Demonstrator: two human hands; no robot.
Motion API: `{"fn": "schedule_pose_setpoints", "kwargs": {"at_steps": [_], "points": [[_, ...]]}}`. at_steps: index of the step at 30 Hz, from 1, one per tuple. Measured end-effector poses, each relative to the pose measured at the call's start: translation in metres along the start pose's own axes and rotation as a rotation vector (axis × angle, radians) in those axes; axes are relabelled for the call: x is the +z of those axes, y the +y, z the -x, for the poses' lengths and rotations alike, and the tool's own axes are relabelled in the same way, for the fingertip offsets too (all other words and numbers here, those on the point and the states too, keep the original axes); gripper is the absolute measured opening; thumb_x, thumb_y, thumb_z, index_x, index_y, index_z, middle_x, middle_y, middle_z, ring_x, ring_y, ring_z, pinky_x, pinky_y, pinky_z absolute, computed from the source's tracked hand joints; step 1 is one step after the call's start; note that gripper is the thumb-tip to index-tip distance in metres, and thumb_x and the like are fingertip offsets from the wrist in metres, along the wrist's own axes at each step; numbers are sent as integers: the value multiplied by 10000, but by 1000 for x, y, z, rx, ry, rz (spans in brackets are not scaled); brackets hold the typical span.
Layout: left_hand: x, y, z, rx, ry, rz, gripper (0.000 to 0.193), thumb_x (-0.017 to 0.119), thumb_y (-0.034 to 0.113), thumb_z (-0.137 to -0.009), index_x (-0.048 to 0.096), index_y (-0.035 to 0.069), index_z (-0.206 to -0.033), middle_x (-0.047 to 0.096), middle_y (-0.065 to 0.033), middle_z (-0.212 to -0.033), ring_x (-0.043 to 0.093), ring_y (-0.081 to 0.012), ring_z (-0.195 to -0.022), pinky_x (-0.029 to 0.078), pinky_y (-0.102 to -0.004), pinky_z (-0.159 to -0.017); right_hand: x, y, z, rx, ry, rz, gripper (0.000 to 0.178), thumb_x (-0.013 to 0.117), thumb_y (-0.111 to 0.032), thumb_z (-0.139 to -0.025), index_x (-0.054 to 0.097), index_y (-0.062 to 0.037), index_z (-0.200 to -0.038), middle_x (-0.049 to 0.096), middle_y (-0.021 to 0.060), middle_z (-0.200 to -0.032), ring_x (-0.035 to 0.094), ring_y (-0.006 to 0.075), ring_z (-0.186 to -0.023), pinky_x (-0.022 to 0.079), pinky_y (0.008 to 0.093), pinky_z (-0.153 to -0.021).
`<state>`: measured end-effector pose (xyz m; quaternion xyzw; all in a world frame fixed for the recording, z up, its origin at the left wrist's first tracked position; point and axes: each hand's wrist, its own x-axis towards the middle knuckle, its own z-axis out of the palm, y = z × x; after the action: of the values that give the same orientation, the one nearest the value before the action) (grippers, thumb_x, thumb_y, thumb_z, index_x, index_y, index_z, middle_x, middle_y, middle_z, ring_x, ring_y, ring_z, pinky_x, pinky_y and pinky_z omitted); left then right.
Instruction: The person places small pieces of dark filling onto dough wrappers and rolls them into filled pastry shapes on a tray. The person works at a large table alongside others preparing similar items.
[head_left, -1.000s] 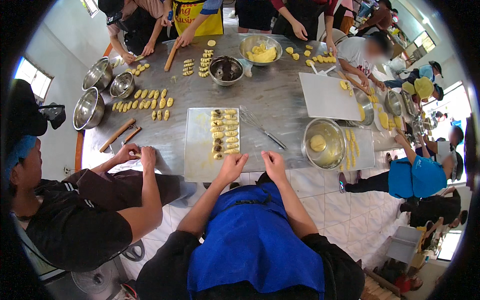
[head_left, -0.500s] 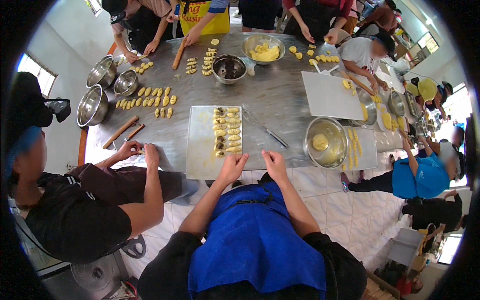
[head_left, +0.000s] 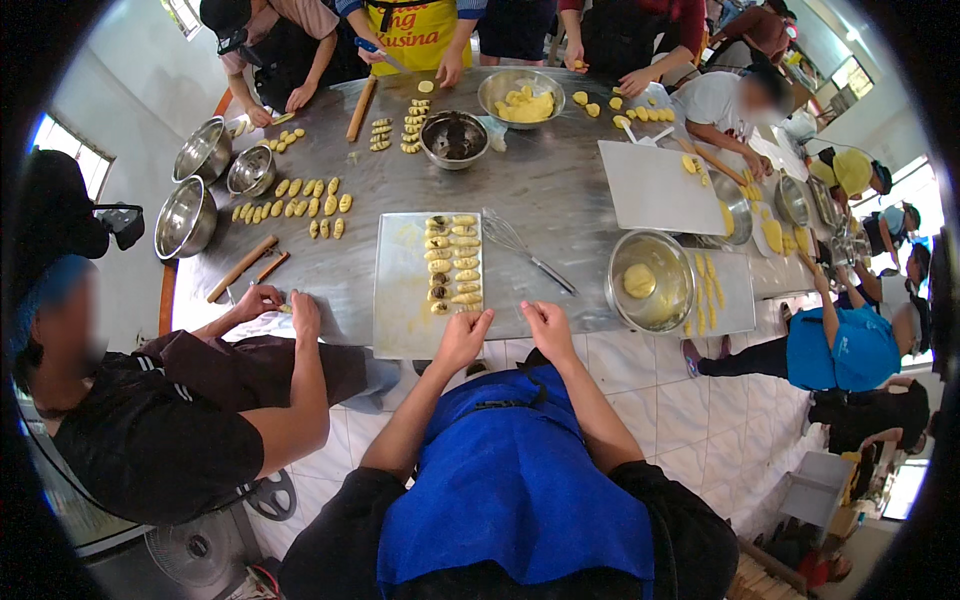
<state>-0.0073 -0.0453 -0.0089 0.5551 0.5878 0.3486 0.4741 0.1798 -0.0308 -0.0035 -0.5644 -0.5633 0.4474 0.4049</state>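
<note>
My left hand is closed in a fist, thumb uppermost, just off the near table edge beside the tray. At the same height, a short gap to its right, my right hand is closed too. Nothing shows in either one. Ahead of the left hand lies a metal tray with two columns of small yellow dough pieces along its right side, some showing dark filling. A wire whisk rests on the table beyond the right hand.
The steel table carries a bowl with a dough ball, a white board, a bowl of dark filling and rows of shaped dough. At my left a co-worker's hands work a small piece. Other people stand around.
My hands have kept their place and closed shape. Across the table, the person in the yellow apron now holds a blue-handled tool raised, and the hands beside the rolling pin have drawn back.
</note>
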Motion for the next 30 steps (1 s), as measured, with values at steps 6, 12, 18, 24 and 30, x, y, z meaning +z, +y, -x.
{"fn": "schedule_pose_setpoints", "kwargs": {"at_steps": [6, 12, 18, 24, 30], "points": [[1, -1, 0, 5, -1, 17, 525, 547, 317, -959, 429, -55, -608, 316, -68, -499, 306, -102, -509, 285, -390, -452, -1, 0, 2, 2, 17, 10, 480, 605, -254, -923, 381, -17, -571, 283, 1, -515, 278, 77, -520, 243, 330, -460], [-1, -5, -1, -9, 0, 20, 537, 519, 335, -974, 422, -47, -609, 305, -66, -509, 301, -107, -516, 277, -390, -455, 0, 0, 4, 2, 28, 9, 482, 605, -260, -922, 376, -17, -574, 284, 1, -518, 281, 78, -522, 242, 330, -462], [-2, -7, 1, 14, 39, 60, 544, 493, 348, -988, 424, -49, -623, 304, -83, -511, 302, -118, -523, 286, -393, -464, 2, -5, 7, 7, 26, 15, 476, 598, -259, -927, 382, -12, -581, 287, 1, -525, 280, 80, -526, 244, 330, -466], [-4, 8, 10, 106, 132, -2, 525, 480, 342, -996, 462, -57, -655, 334, -99, -526, 338, -120, -540, 317, -388, -479, 4, 1, 8, 10, 29, 8, 471, 583, -260, -938, 390, -5, -592, 287, 0, -530, 281, 81, -527, 247, 330, -469], [2, -24, 6, 61, 237, 198, 466, 485, 304, -999, 519, -63, -714, 405, -53, -548, 366, -119, -543, 325, -366, -484, 12, -5, 8, -25, 32, 10, 483, 582, -270, -945, 380, -25, -582, 292, -24, -541, 282, 71, -538, 237, 320, -475]]}}
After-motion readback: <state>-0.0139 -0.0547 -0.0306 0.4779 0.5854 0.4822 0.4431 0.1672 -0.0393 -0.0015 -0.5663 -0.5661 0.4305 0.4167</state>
